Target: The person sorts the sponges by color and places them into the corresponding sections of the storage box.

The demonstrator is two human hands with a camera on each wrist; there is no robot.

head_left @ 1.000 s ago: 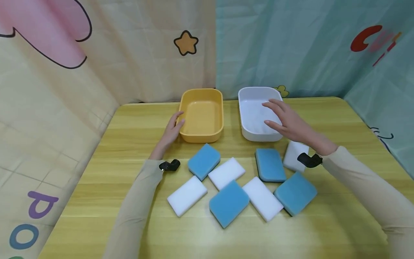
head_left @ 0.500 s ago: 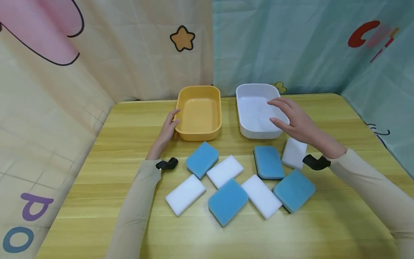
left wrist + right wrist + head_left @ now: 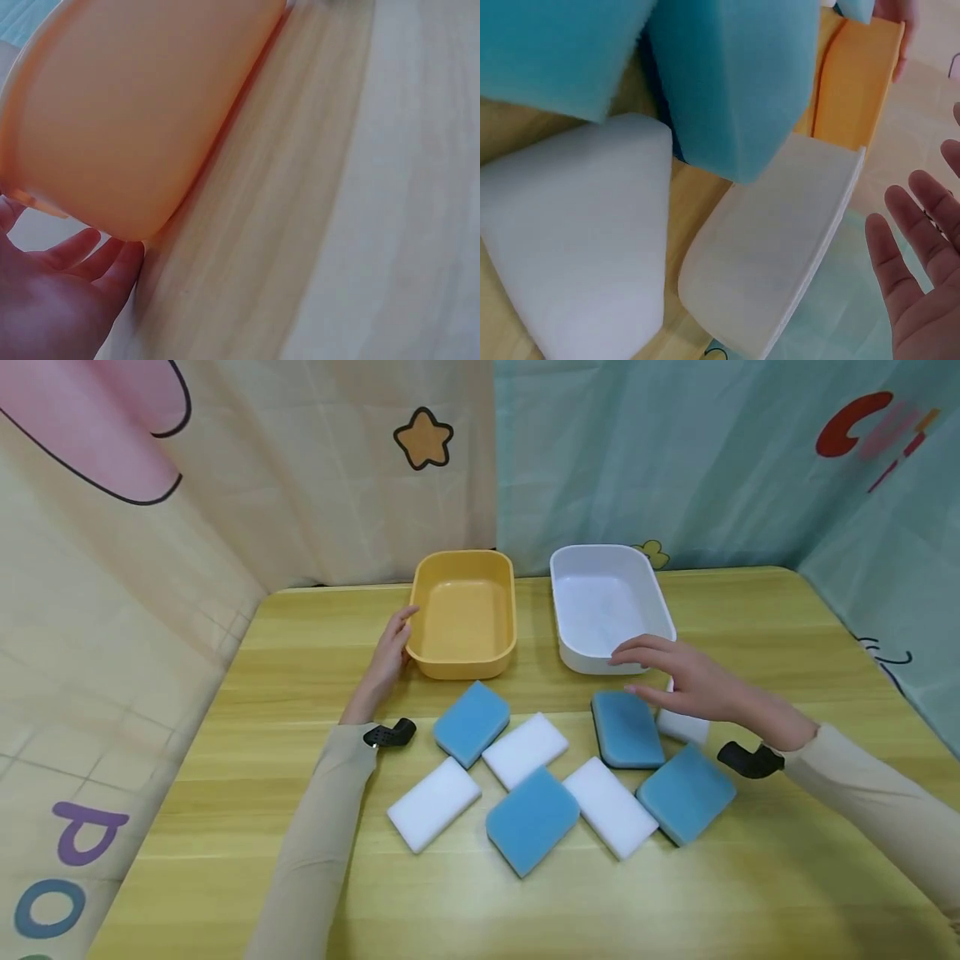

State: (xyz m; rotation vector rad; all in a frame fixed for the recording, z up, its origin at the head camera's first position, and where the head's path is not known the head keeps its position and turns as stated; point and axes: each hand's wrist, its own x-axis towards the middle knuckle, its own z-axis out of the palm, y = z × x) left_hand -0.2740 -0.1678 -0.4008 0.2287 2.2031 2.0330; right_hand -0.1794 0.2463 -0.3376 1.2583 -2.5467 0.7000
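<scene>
My left hand [image 3: 387, 656] is at the left wall of a yellow plastic bin [image 3: 461, 672], its fingertips right at the rim. In the left wrist view its fingers [image 3: 120, 266], lightly bent, lie against the bin's corner. My right hand [image 3: 686, 681] hovers with spread fingers near the front right corner of a white bin [image 3: 592, 662], holding nothing. Under it, a blue sponge [image 3: 626, 735] with a dark underside and a white sponge [image 3: 681, 727] lie on the table; the hand partly hides the white one. The right wrist view shows that hand's fingers [image 3: 891, 266] apart from the sponges.
Several more sponges lie in front of the bins, including a blue sponge [image 3: 472, 722], a white sponge [image 3: 433, 804] and another blue sponge [image 3: 532, 820]. The wooden table [image 3: 247, 693] is bordered by printed curtains [image 3: 337, 485] at the back and sides.
My right hand has moved from over the white bin toward me, down to its front right corner above the sponges. The left hand stays at the yellow bin; the head view has shifted slightly.
</scene>
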